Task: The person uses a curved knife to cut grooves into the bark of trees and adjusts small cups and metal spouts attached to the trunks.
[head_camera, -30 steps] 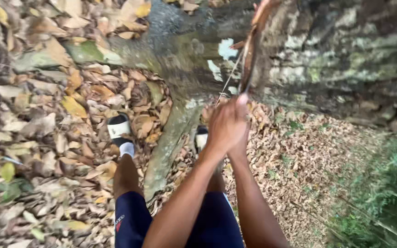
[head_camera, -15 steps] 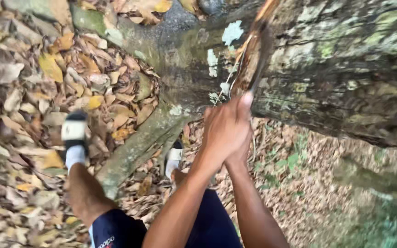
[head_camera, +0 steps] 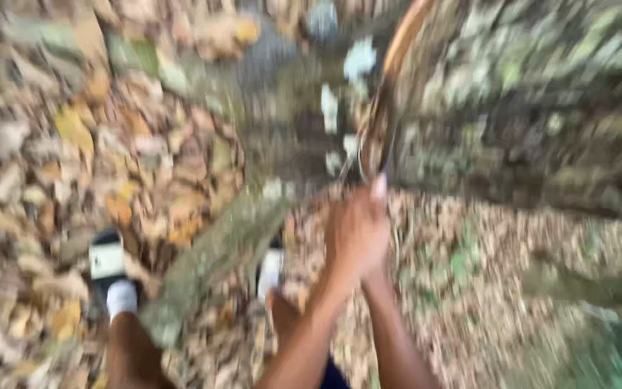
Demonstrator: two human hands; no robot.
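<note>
Although the head view is smeared by motion blur, both hands show near the middle of the frame, pressed together one over the other. The left hand (head_camera: 354, 234) lies in front, its fingers wrapped tight around the lower end of a brown strip of bark (head_camera: 390, 94). The right hand (head_camera: 377, 270) sits just behind and below it, mostly hidden; whether its fingers grip the strip cannot be told. A fingertip (head_camera: 379, 187) sticks up at the top of the clasp.

From the hands, the strip of bark runs toward twelve o'clock, curving slightly to one o'clock, and lies against the mossy tree trunk (head_camera: 527, 94), which fills the upper right. A thin pale fibre hangs beside the strip on its eleven o'clock side.

At nine o'clock from the hands a root ridge (head_camera: 210, 252) slants down over the ground. Dry brown leaves (head_camera: 73, 144) cover the earth to the left. Two feet in dark sandals and white socks stand either side of the root, the left foot (head_camera: 109, 270) at eight o'clock, the right foot (head_camera: 271, 270) just beside the wrists.
</note>
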